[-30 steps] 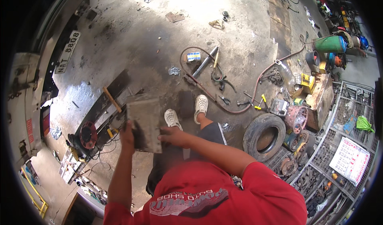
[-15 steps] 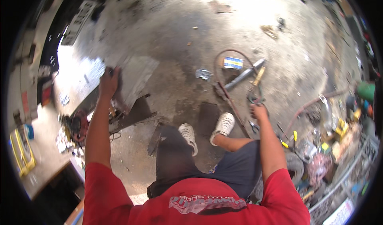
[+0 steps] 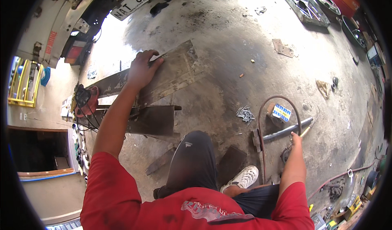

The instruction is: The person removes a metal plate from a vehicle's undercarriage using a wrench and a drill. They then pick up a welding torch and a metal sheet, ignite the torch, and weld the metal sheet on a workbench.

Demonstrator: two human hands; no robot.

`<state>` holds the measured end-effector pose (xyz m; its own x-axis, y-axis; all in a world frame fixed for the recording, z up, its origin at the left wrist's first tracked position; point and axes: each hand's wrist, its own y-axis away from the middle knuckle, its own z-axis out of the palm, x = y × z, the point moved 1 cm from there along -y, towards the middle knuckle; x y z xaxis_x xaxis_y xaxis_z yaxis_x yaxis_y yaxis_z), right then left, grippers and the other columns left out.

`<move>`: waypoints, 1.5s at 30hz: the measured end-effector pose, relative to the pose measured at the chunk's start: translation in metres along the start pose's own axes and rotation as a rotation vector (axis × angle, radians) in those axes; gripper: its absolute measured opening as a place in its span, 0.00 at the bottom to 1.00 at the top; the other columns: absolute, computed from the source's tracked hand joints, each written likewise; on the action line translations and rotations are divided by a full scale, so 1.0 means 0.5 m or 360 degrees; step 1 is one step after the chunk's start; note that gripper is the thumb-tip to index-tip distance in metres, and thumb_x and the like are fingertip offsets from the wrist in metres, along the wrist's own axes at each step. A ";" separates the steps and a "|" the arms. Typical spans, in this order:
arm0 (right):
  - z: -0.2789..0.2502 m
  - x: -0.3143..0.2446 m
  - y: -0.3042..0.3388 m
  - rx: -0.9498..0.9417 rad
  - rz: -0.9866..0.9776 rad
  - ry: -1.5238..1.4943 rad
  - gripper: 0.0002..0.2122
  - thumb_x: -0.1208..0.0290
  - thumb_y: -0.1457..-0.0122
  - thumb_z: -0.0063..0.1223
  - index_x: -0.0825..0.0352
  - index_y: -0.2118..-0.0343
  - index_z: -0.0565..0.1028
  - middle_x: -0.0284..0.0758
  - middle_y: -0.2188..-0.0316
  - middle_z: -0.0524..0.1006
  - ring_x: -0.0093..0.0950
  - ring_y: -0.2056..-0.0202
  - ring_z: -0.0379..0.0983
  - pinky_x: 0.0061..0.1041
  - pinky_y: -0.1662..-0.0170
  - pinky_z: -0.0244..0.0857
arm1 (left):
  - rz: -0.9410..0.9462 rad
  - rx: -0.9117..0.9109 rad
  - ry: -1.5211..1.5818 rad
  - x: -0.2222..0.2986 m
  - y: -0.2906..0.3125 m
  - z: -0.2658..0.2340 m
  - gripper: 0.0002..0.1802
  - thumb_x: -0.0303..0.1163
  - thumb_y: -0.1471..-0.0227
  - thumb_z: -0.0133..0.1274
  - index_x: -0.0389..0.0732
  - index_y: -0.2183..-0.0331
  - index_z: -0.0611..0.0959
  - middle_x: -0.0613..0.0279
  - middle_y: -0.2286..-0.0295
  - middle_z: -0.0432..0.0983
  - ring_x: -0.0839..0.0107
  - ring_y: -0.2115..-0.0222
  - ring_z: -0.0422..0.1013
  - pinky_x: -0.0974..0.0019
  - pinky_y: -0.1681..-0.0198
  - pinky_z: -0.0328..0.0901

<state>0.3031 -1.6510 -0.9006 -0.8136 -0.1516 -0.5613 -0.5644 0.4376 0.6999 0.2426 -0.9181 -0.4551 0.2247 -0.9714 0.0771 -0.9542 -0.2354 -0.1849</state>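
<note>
My left hand [image 3: 143,69] rests on a wide, worn metal piece [image 3: 179,64], its thumb and fingers apart in a curve. Beside my forearm a dark metal beam [image 3: 112,84] runs back to a red, rounded thing with black cords [image 3: 87,101]. A dark metal plate [image 3: 153,120] lies below it. Low on the right, my right hand [image 3: 297,140] has its fingers closed; what is in them is hidden. Next to it are a yellow handle [image 3: 305,131], a looped brown hose [image 3: 262,140] and a grey metal tube [image 3: 288,131].
Loose metal rods or bolts [image 3: 245,114] lie beside a blue-and-white box [image 3: 281,112] on the concrete floor. A vehicle rear with a licence plate [image 3: 137,2] stands at upper left. A tool tray [image 3: 305,8] sits at upper right; clutter with a red hose [image 3: 339,177] lies at lower right.
My view has swung, so the floor items sit further right and lower. My left hand shows its fingers spread over the metal piece. The right hand stays near the hose and yellow handle.
</note>
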 end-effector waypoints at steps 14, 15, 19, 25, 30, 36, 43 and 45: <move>-0.021 -0.122 0.172 -0.0654 0.0219 -0.1175 0.05 0.68 0.38 0.59 0.62 0.64 0.76 0.37 0.70 0.78 0.40 0.66 0.77 0.51 0.57 0.77 | -0.0002 0.0101 0.0142 -0.064 0.023 -0.004 0.25 0.48 0.34 0.56 0.44 0.44 0.81 0.51 0.50 0.77 0.56 0.51 0.75 0.56 0.44 0.69; -0.073 -0.120 0.142 -0.0903 0.0032 -0.1323 0.10 0.65 0.38 0.59 0.66 0.60 0.78 0.39 0.67 0.82 0.41 0.64 0.79 0.49 0.54 0.76 | 0.0033 0.0220 0.0189 -0.081 0.001 -0.010 0.25 0.49 0.35 0.57 0.44 0.44 0.80 0.51 0.49 0.76 0.55 0.50 0.74 0.55 0.44 0.69; -0.239 -0.158 0.081 -0.0566 -0.0281 -0.1577 0.19 0.60 0.36 0.54 0.73 0.54 0.82 0.43 0.58 0.84 0.36 0.57 0.80 0.32 0.51 0.71 | 0.0172 0.0455 0.0519 0.042 -0.024 -0.172 0.30 0.52 0.42 0.64 0.49 0.43 0.79 0.50 0.43 0.72 0.50 0.41 0.69 0.52 0.39 0.67; -0.321 -0.298 0.261 -0.1092 -0.0829 -0.1878 0.18 0.75 0.31 0.54 0.82 0.44 0.72 0.45 0.52 0.79 0.25 0.61 0.77 0.20 0.57 0.74 | 0.0570 0.0148 0.0513 0.174 0.321 -0.183 0.27 0.50 0.41 0.61 0.43 0.48 0.81 0.54 0.50 0.78 0.54 0.45 0.72 0.50 0.41 0.67; -0.285 -0.458 0.652 -0.0710 -0.1242 -0.1561 0.19 0.73 0.27 0.48 0.79 0.38 0.67 0.44 0.48 0.77 0.20 0.64 0.69 0.17 0.62 0.70 | 0.0482 -0.0094 0.0828 0.172 0.417 -0.180 0.23 0.47 0.41 0.61 0.45 0.49 0.81 0.54 0.51 0.79 0.53 0.46 0.72 0.50 0.40 0.66; -0.271 -0.575 0.941 -0.0844 -0.1810 -0.1114 0.23 0.71 0.30 0.54 0.73 0.35 0.66 0.34 0.56 0.78 0.14 0.71 0.66 0.13 0.72 0.61 | -0.0276 0.0432 0.0481 -0.009 0.479 -0.205 0.18 0.34 0.42 0.59 0.42 0.51 0.81 0.48 0.52 0.80 0.48 0.49 0.74 0.48 0.44 0.70; -0.174 -0.525 1.209 -0.1131 -0.2070 -0.1025 0.48 0.70 0.40 0.64 0.75 0.27 0.40 0.50 0.54 0.70 0.18 0.85 0.67 0.18 0.86 0.64 | -0.0626 0.0075 -0.0234 -0.267 0.521 -0.189 0.19 0.26 0.48 0.51 0.27 0.54 0.81 0.45 0.55 0.78 0.49 0.50 0.72 0.47 0.45 0.65; -0.148 -0.502 1.224 -0.1551 -0.1644 -0.1272 0.46 0.75 0.45 0.64 0.77 0.29 0.44 0.50 0.59 0.72 0.22 0.85 0.69 0.21 0.86 0.66 | -0.0574 0.0137 -0.0298 -0.319 0.567 -0.151 0.19 0.25 0.49 0.52 0.27 0.55 0.81 0.43 0.58 0.78 0.47 0.52 0.73 0.47 0.46 0.65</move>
<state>0.1513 -1.4106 -0.2987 0.0460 0.5998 -0.7988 -0.9155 -0.2947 -0.2740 -0.0785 -0.8274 -0.4456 0.5814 -0.8132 -0.0264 -0.7894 -0.5559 -0.2604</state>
